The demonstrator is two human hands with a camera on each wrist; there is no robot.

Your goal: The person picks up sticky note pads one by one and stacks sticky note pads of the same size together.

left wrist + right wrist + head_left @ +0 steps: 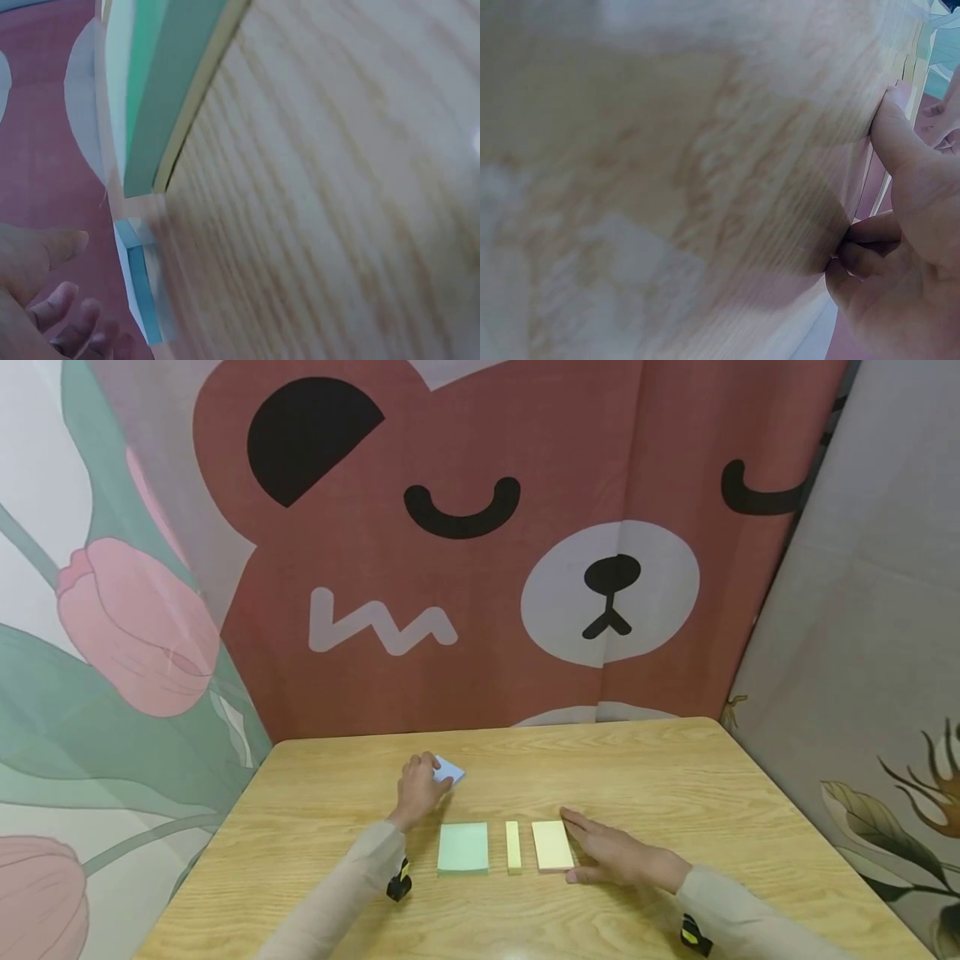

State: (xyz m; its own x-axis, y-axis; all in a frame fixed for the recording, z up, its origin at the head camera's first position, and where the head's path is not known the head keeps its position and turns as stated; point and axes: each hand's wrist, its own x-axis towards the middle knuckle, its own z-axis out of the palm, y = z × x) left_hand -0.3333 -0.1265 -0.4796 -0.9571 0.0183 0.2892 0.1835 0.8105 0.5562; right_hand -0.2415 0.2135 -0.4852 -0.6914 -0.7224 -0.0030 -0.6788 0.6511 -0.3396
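A light-blue sticky note pad (449,771) lies at the back left of the table. My left hand (421,789) is over its left side; in the left wrist view the thumb and loosely bent fingers are apart from the pad (142,289). My right hand (618,852) is at the right side of a yellow sticky note pad (552,845) with a pinkish lower layer, its thumb at the near end and its fingers at the far end. A narrow yellow sticky note strip (513,847) and a green sticky note pad (462,847) lie to the left of it.
The wooden table (637,760) ends at a hanging cloth (480,685) printed with a bear. Printed cloths also hang on both sides. A black band with a yellow mark is on each wrist. In the left wrist view, the green pad shows a yellowish bottom layer.
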